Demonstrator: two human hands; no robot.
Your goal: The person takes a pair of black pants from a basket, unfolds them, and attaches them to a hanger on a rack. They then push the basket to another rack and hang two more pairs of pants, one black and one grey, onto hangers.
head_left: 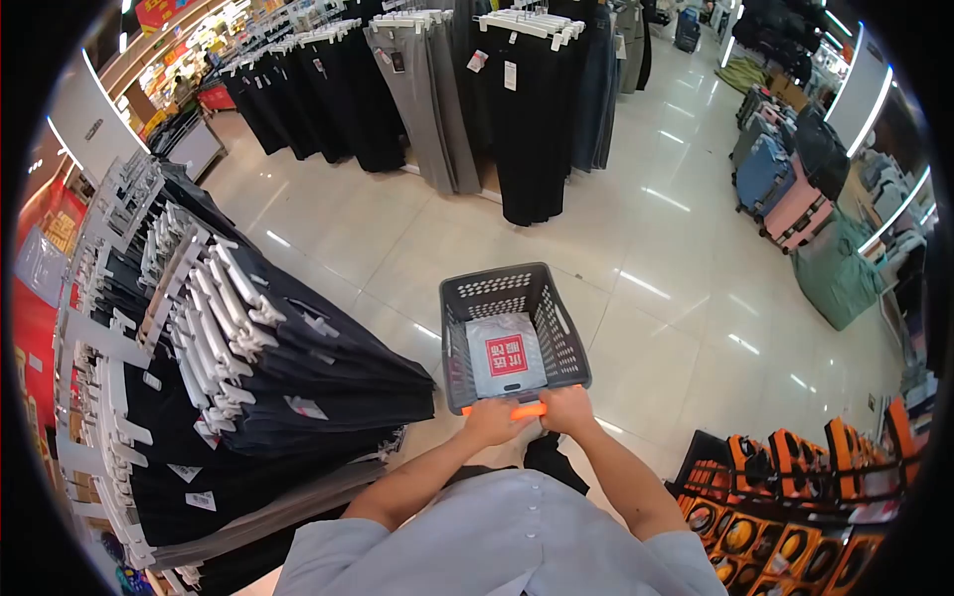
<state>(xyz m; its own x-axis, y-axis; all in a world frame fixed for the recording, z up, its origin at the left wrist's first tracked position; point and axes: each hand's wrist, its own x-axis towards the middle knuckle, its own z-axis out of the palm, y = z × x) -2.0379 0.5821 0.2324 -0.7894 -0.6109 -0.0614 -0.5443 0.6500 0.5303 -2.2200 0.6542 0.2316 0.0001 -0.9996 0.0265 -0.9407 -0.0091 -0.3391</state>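
Observation:
A dark grey shopping basket with perforated walls stands in front of my body, low over the tiled floor. Inside it lies a white plastic bag with a red square print. An orange handle runs along the basket's near side. My left hand is wrapped round the left part of this handle, and my right hand closes round its right end. The two hands are close together, with a short piece of orange showing between them.
Racks of dark trousers hang close on the left. More trousers hang ahead. Suitcases and a green bag stand on the right. Orange-and-black packaged goods fill a display at the lower right. Shiny floor tiles lie between.

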